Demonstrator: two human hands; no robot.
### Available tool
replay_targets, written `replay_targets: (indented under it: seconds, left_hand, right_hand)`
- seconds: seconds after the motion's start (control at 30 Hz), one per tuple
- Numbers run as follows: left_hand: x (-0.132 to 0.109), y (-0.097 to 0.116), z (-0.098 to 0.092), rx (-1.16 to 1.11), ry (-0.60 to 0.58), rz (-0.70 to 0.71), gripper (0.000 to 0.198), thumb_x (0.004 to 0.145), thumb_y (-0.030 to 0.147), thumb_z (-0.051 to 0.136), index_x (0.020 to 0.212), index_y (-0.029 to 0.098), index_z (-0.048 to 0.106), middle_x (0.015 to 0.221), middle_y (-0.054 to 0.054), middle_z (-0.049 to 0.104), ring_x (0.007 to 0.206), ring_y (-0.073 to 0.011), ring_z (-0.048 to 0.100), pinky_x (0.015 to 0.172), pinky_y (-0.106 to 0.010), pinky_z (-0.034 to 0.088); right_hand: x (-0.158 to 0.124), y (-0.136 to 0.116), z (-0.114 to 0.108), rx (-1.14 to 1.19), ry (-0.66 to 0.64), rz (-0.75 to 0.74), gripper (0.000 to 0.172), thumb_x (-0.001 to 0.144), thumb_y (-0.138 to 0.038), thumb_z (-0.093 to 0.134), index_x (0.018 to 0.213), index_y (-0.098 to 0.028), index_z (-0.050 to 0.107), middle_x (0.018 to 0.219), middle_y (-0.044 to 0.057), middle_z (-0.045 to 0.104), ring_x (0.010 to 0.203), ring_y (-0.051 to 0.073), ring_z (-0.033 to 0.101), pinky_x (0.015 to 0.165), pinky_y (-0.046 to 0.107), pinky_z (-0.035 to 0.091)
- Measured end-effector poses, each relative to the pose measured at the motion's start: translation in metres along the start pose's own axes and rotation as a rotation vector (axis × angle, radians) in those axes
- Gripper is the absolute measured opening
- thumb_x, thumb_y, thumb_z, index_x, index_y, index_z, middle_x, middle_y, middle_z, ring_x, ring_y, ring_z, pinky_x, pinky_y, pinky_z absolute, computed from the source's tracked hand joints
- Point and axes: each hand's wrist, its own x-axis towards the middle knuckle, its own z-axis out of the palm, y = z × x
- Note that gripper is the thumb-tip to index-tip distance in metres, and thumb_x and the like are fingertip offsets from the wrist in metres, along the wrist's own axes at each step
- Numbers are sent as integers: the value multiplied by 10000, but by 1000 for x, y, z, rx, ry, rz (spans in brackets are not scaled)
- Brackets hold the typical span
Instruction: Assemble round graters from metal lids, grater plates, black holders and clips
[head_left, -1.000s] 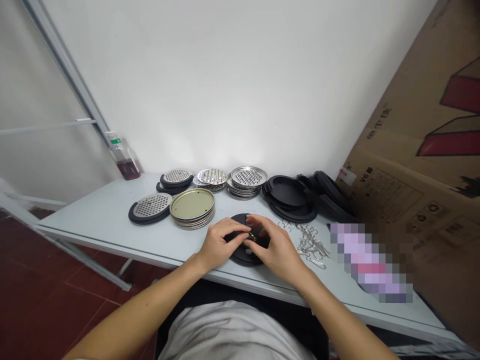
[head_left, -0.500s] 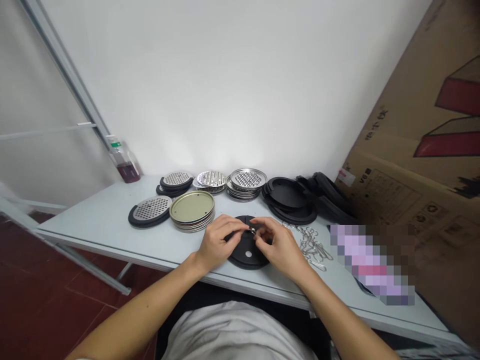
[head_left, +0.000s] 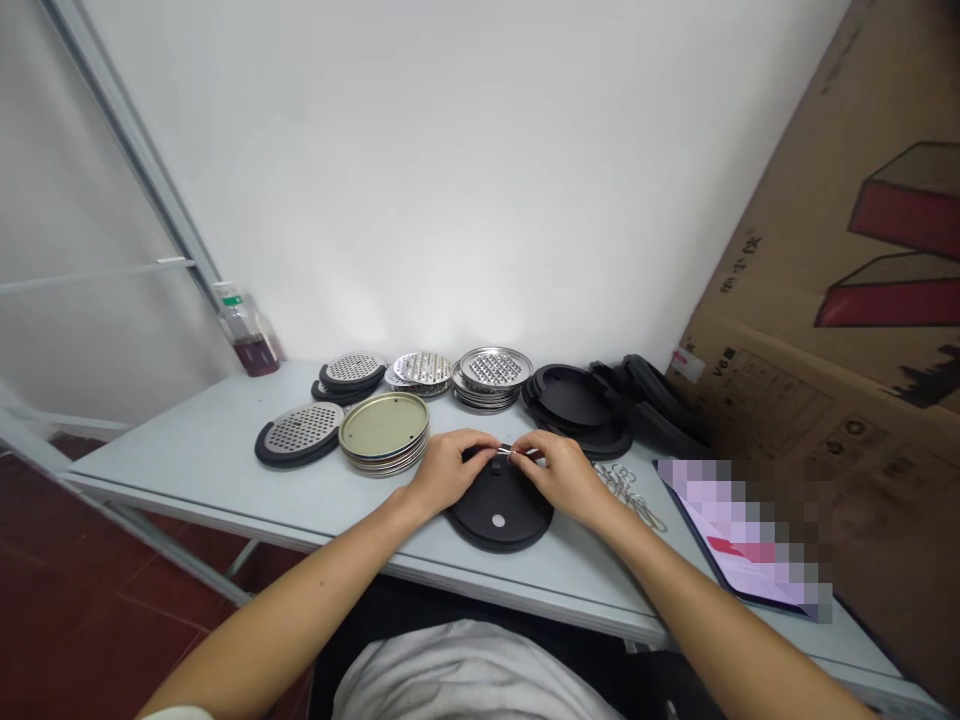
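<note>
A round black disc (head_left: 501, 527) with a pale central hole lies flat on the table in front of me. Above its far edge, my left hand (head_left: 450, 470) and my right hand (head_left: 562, 480) meet. Their fingertips pinch a small silver metal hook (head_left: 519, 453), though the fingers hide part of it. A loose pile of similar silver hooks (head_left: 628, 497) lies just beyond my right hand.
Stacks of gold-toned lids (head_left: 383, 432), perforated metal discs (head_left: 493, 369) and black discs (head_left: 574, 395) stand along the white table (head_left: 187, 450). Behind them are a bottle of dark liquid (head_left: 251, 345) and a cardboard box (head_left: 795, 330). A pixelated tablet (head_left: 742, 535) lies at the right.
My hands have drawn closer together, with the silver hook now held level between the fingertips. The black disc sits nearer the table's front edge and shows more fully.
</note>
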Motion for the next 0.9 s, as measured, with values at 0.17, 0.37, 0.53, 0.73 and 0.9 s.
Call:
replay_targets:
  seconds: [0.17,0.37,0.53,0.73,0.9]
  left_hand:
    - [-13,8,-4,-43,-80,27,149,882,174,643,955,220,764,943,-33,781,883,-191,727,848,-301,557]
    - [-14,8,-4,-72,-60,-19,144,872,172,656,949,217,770,943,-28,784,883,-189,730,848,-293,557]
    - [-3,4,0,-52,21,-42,141,865,205,665,952,219,774,917,-27,790,830,-190,736,780,-285,584]
    - [1,0,6,38,44,-28,139,855,175,675,936,225,776,925,-26,793,826,-200,741,816,-312,581]
    - [3,-4,8,62,6,-14,157,854,148,676,932,236,781,934,-19,794,865,-204,743,837,-310,566]
  right_hand:
    - [-16,-7,-5,-50,-49,-27,143,820,-188,590,806,-203,732,835,57,746,778,213,675,730,312,482]
    - [-17,-13,-9,48,-78,-53,224,832,-136,545,923,-216,734,922,45,770,856,202,706,795,311,510]
    - [-13,-8,5,96,72,-57,223,813,-208,633,1027,-197,694,907,51,755,759,184,689,721,300,535]
    - [-9,6,16,23,147,-37,196,860,-169,546,903,-212,733,888,54,768,770,197,693,772,331,525]
    - [-10,10,24,-37,172,-37,222,863,-155,539,934,-202,744,901,70,765,797,210,692,781,342,522]
